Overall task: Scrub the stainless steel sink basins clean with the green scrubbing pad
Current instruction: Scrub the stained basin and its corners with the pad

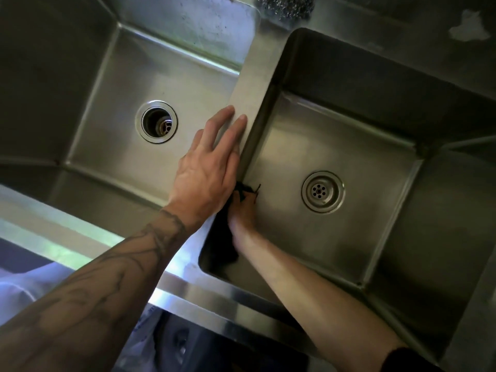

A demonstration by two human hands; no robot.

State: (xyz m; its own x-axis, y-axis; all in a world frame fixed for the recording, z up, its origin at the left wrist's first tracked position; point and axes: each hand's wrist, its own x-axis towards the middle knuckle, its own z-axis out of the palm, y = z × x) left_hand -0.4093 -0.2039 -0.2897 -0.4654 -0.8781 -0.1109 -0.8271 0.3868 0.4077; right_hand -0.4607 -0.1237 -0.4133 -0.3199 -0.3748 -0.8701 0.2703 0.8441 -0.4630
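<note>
Two stainless steel basins lie side by side: the left basin (128, 84) with an open drain (156, 121), and the right basin (357, 146) with a strainer drain (323, 192). My left hand (209, 167) rests flat, fingers apart, on the divider (255, 84) between them. My right hand (243, 210) is down inside the right basin against its left wall, closed on a dark scrubbing pad (243, 189). The pad looks almost black in this light and is mostly hidden by both hands.
A ball of steel wool (285, 4) sits on the back ledge above the divider. The sink's front rim (188, 288) runs across below my arms. White cloth (18, 285) shows at the lower left.
</note>
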